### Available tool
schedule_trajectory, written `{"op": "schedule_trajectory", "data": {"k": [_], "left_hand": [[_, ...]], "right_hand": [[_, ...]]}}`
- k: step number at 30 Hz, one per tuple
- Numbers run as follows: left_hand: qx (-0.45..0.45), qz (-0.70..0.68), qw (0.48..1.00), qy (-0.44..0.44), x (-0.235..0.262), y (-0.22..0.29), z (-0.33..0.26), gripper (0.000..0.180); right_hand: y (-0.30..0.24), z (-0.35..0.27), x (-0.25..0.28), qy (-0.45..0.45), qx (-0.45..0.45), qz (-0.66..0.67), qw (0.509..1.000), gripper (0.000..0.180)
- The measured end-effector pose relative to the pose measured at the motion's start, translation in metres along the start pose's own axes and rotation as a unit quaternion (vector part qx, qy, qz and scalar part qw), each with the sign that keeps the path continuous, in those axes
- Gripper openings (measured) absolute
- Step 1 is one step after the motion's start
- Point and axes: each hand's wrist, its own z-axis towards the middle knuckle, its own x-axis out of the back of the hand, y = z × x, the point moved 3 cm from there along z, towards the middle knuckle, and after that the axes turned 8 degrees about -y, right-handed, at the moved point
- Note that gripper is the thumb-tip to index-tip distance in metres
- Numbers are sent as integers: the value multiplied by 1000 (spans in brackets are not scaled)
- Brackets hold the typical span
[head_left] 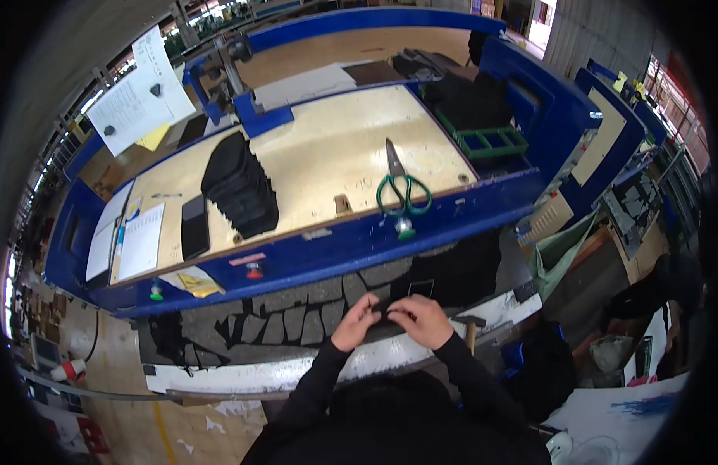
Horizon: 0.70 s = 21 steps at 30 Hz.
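Observation:
My left hand (357, 322) and my right hand (422, 320) are close together over the lower ledge, fingers pinched toward each other. Something small and dark seems to lie between the fingertips, too dark to make out. Beneath and beyond them, a black sheet of material (459, 271) has rows of cut-out shapes that show grey (312, 327). A hammer-like tool with a wooden handle (471, 338) rests just right of my right hand. On the pale board ahead, a stack of black cut pieces (239, 186) stands left of scissors with green handles (403, 190).
A blue machine frame (335, 252) borders the pale board (335, 147), with red and green knobs on its front. A black phone (194, 226) and an open notebook (140, 242) lie at left. A green crate (490, 142) with dark material stands far right. A white-edged ledge (242, 377) runs nearest me.

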Motion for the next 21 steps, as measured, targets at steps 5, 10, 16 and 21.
{"op": "schedule_trajectory", "data": {"k": [5,10,16,21], "left_hand": [[15,-32,999,6,-15,18,-1,31],[33,-18,999,-23,-31,26,-14,40],[72,-109,991,0,-46,14,-25,41],[40,-56,997,17,-61,4,-36,38]], "right_hand": [[-8,-13,2,94,-44,66,992,12],[-3,-26,-5,152,-64,88,982,16],[5,-41,-15,166,-95,130,973,17],[6,-53,-21,156,-115,131,972,17]]}}
